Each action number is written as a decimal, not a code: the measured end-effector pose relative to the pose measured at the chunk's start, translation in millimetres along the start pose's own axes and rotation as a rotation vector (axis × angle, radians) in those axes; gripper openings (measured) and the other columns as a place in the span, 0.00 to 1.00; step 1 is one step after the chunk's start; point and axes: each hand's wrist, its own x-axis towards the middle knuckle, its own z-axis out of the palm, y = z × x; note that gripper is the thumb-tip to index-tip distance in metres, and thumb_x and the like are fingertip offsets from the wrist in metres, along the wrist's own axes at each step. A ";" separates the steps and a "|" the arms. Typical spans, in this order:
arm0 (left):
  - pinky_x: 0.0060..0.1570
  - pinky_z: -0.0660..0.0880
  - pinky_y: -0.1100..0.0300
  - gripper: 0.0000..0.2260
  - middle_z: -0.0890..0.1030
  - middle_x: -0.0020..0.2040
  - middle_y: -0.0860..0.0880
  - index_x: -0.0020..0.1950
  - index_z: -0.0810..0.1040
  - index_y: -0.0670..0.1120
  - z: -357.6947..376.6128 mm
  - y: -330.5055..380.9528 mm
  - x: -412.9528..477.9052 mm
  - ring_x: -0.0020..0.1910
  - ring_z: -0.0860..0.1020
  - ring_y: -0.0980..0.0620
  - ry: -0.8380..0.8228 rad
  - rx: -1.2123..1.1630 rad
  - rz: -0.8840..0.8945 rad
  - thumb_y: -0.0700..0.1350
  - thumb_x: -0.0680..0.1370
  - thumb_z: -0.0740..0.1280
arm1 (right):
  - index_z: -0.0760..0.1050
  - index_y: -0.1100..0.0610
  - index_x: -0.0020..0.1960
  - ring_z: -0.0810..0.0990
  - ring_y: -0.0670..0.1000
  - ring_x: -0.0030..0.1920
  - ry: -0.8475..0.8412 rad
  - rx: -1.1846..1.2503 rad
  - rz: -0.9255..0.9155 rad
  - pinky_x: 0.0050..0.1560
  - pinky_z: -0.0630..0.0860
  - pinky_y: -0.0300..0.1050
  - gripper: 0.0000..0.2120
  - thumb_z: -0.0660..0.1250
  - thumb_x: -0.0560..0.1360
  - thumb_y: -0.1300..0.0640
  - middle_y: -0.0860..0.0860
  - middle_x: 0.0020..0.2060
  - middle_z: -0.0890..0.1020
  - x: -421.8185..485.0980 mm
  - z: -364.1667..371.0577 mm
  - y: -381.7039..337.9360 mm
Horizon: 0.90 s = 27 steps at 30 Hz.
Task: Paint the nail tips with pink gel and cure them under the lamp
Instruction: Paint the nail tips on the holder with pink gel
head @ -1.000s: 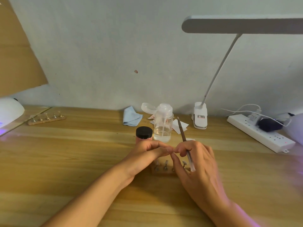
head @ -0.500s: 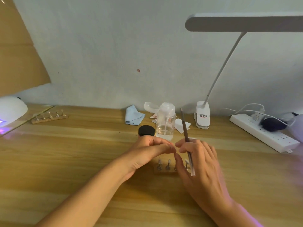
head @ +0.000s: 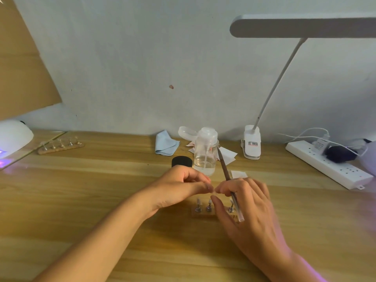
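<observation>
— Where is the nail tip (head: pixel 213 191) now?
— Well right of the curing lamp (head: pixel 12 137), pinched at the fingertips of my left hand (head: pixel 179 188), just above the wooden holder (head: pixel 203 214); it barely shows
— How will it handle?
— Light, thin, springy, I'd judge, so I take it by the side edges. My right hand (head: pixel 250 204) meets it with thumb and forefinger, other fingers curled round the brush (head: pixel 224 169)

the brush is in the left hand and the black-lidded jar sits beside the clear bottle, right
No: the head view shows the thin brown-handled brush held in the right hand, not the left hand. The round black-lidded jar does sit beside the clear plastic pump bottle.
</observation>
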 end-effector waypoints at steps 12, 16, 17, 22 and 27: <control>0.47 0.75 0.59 0.08 0.80 0.45 0.57 0.40 0.80 0.55 4.2 -5.2 2.6 0.42 0.76 0.59 -0.057 0.215 0.102 0.45 0.78 0.71 | 0.72 0.57 0.47 0.77 0.51 0.39 0.010 -0.010 0.073 0.51 0.70 0.48 0.05 0.62 0.71 0.61 0.46 0.39 0.77 0.8 -0.5 0.6; 0.53 0.75 0.54 0.10 0.75 0.47 0.62 0.38 0.78 0.59 6.2 -10.2 5.1 0.47 0.76 0.58 -0.006 0.293 0.154 0.47 0.76 0.72 | 0.72 0.57 0.47 0.77 0.51 0.39 0.008 -0.013 0.080 0.52 0.69 0.48 0.05 0.62 0.72 0.61 0.46 0.40 0.77 0.9 -0.2 1.6; 0.54 0.75 0.54 0.09 0.74 0.48 0.62 0.38 0.78 0.60 6.2 -11.1 5.5 0.48 0.76 0.58 0.003 0.307 0.162 0.48 0.76 0.72 | 0.72 0.57 0.47 0.77 0.51 0.39 0.002 -0.016 0.073 0.52 0.69 0.48 0.05 0.62 0.72 0.61 0.46 0.40 0.77 0.7 -0.2 1.6; 0.55 0.75 0.52 0.06 0.75 0.48 0.61 0.41 0.80 0.60 6.2 -15.4 8.4 0.48 0.75 0.58 -0.001 0.301 0.179 0.50 0.76 0.73 | 0.71 0.56 0.49 0.78 0.52 0.41 -0.041 -0.023 0.052 0.54 0.69 0.49 0.11 0.68 0.69 0.60 0.47 0.41 0.77 0.2 0.7 0.2; 0.50 0.79 0.45 0.02 0.77 0.48 0.57 0.44 0.82 0.56 8.7 -19.4 11.3 0.46 0.79 0.53 -0.004 0.238 0.171 0.51 0.76 0.74 | 0.67 0.53 0.51 0.76 0.48 0.42 -0.085 -0.040 0.002 0.58 0.68 0.49 0.18 0.72 0.67 0.59 0.44 0.42 0.76 -0.5 1.7 -1.2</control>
